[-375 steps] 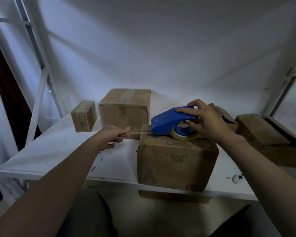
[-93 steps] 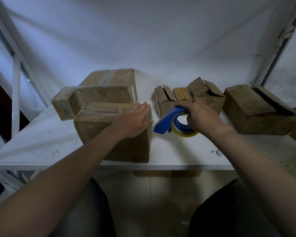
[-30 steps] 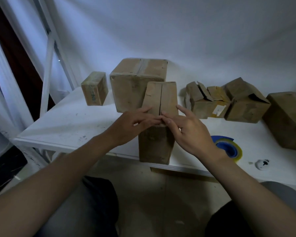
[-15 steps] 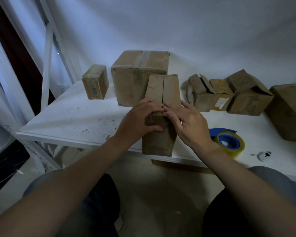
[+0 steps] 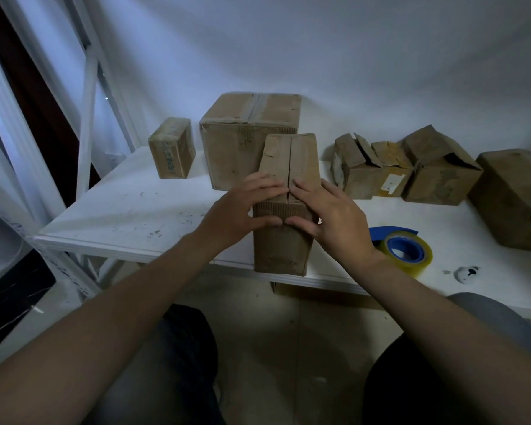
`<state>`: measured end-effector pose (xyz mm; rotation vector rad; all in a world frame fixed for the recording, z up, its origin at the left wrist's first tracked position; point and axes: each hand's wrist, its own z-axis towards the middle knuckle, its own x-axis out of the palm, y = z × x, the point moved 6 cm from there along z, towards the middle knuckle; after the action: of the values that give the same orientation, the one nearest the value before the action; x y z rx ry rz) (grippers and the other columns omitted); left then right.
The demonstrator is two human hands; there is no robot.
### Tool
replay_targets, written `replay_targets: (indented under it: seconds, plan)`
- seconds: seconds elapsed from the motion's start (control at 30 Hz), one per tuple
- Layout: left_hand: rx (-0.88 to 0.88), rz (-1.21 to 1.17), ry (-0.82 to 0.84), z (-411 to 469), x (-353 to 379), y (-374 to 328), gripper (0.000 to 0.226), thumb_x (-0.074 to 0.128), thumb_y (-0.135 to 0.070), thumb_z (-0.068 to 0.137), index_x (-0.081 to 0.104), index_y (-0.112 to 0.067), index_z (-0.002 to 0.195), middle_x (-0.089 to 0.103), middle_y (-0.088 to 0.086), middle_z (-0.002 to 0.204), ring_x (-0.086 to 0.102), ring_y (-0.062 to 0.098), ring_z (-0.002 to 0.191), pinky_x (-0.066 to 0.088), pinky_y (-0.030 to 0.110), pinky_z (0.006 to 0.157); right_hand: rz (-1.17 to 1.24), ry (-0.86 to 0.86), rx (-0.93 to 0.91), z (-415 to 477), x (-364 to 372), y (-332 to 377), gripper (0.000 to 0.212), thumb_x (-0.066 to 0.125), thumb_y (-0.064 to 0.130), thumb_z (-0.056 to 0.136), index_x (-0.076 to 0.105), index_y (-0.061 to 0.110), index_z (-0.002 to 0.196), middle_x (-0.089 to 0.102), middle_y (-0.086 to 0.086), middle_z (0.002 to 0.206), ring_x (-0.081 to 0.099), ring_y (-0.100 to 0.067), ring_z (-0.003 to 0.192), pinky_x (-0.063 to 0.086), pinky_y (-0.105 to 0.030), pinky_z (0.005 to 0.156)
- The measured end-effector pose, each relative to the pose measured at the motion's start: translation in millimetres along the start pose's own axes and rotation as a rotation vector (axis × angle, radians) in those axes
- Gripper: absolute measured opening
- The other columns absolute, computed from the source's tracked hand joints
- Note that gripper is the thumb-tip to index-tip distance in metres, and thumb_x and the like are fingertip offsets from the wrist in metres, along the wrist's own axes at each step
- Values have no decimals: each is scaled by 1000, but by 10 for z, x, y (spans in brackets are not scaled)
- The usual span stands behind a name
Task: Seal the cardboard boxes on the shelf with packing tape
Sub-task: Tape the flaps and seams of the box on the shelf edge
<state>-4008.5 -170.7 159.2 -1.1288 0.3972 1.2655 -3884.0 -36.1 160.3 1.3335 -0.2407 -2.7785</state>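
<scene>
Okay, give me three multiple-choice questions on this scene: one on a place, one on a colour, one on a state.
1. Where is the dispenser? A: on the floor. B: on the shelf, right of the tall box. C: hung on the wall.
2. What colour is the dispenser's body? A: red. B: green. C: blue.
3. The tall box's top flaps are: A: pressed down by the left hand and right hand. B: spread open. C: untouched.
Key: B, it lies on the shelf; C, its body is blue; A, both hands rest on the flaps.
</scene>
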Motion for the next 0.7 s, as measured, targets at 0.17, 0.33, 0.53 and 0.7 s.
replay_targets:
  seconds: [0.17, 0.33, 0.53, 0.7]
  plan:
    - [0, 146, 1, -59, 82, -68, 88, 84, -43, 72, 44, -19, 147, 40, 2, 154, 23, 21, 149, 27, 48, 116, -16, 135, 4, -29, 72, -29, 90, 74, 57, 72, 39, 29, 150, 42, 5, 156, 41, -30, 141, 40, -51, 112]
    - [-28, 188, 65, -52, -2, -176, 97, 88, -43, 68, 40, -20, 149, 37, 0, 157, 19, 19, 150, 26, 43, 114, 47, 249, 10, -41, -75, -57, 96, 66, 70, 76, 26, 35, 156, 23, 10, 164, 32, -22, 146, 37, -46, 115]
    - [4, 342, 42, 40, -83, -398, 87, 76, -60, 74, 45, -23, 146, 39, 2, 156, 32, 25, 145, 35, 59, 113, 115, 249, 234, -261, -549, -661, 65, 39, 66, 97, 20, 47, 156, 24, 15, 163, 28, -12, 148, 32, -41, 115]
    - [5, 423, 137, 189, 166, -646, 89, 61, -72, 74, 37, -30, 149, 33, -4, 158, 29, 24, 145, 27, 64, 114, -25, 475, 460, -582, -483, -1464, 61, 54, 45, 99, 29, 38, 154, 36, 3, 160, 42, -25, 139, 41, -42, 106]
